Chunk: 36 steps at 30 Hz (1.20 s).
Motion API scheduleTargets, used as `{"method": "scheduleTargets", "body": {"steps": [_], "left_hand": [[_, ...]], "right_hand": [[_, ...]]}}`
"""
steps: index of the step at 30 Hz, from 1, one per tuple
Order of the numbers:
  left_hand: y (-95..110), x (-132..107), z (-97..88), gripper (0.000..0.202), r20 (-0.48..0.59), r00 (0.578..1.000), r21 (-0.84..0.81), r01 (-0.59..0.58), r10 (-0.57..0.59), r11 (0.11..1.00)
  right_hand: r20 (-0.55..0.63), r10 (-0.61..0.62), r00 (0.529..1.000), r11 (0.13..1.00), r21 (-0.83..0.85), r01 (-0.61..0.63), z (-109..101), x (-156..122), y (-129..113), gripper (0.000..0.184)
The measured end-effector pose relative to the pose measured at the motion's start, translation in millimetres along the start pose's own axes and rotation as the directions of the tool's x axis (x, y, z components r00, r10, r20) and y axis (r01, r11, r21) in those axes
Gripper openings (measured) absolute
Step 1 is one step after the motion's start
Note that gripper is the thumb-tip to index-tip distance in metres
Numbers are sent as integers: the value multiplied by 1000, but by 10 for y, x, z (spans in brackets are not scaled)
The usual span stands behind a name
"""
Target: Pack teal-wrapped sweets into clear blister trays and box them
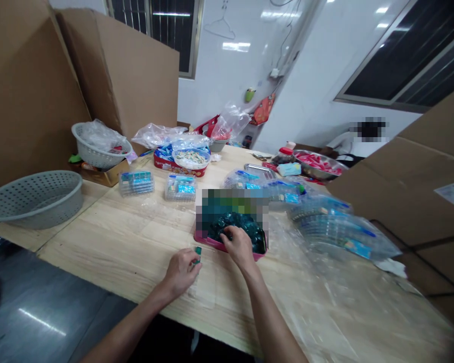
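My left hand [181,272] rests on the wooden table [128,242], fingers curled round a small teal piece [198,250]. My right hand [239,245] reaches into a pink tray [227,247] heaped with dark teal pieces [249,227], its fingers curled down among them. What those fingers grip is hidden. A clear plastic sheet [206,290] lies flat on the table between my two forearms.
Stacks of clear blister packs [336,227] lie to the right, with two small stacks [136,182] farther back. A grey perforated basket [36,197] and a white one [98,146] stand at left. Cardboard walls rise left and right. A person sits at the far right.
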State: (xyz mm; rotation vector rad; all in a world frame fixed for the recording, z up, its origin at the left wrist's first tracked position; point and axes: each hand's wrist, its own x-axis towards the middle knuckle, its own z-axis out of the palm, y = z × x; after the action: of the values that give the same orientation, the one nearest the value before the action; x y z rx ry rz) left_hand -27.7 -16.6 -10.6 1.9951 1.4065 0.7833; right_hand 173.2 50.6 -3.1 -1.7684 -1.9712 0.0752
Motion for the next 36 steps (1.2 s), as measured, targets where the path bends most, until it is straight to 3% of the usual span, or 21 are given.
{"method": "scheduleTargets", "body": {"steps": [6,8,10,11,13,15,17,20,30,34,36], "left_hand": [[80,-53,94,11,-37,999,-50,-30,29,998],[86,-65,74,12,-49,999,-96,-18,13,995],[95,-56,34,12,-72,997,-188,20,-34,982],[106,-43,14,11,-84,994,-264,48,-73,963],[141,-7,-13,15,-85,983,-467,104,-161,878],[189,29,-13,23,-64,973,-659,126,-222,742],[231,50,9,22,-58,966,-765,119,-252,633],[251,42,47,14,-78,955,-811,106,-286,575],[228,-40,18,14,-71,944,-814,131,-321,566],[220,-38,-1,21,99,930,-869,254,-354,425],[191,-34,-21,18,163,925,-865,301,-342,402]], "right_hand": [[84,7,996,996,-91,1,-26,173,-121,13],[56,59,997,998,15,-60,-66,145,-140,15],[68,106,992,945,305,-122,-107,53,-156,14],[109,118,987,860,485,-156,-124,-13,-168,15],[227,105,968,597,764,-244,-140,-167,-215,21],[323,90,942,363,870,-333,-138,-325,-288,27],[376,107,920,235,890,-391,-124,-461,-374,27],[415,144,898,125,893,-432,-91,-602,-481,26],[420,194,887,-33,906,-422,119,-771,-500,20],[419,192,887,-23,906,-423,104,-776,-512,21],[423,175,889,14,902,-432,88,-780,-532,21]]}}
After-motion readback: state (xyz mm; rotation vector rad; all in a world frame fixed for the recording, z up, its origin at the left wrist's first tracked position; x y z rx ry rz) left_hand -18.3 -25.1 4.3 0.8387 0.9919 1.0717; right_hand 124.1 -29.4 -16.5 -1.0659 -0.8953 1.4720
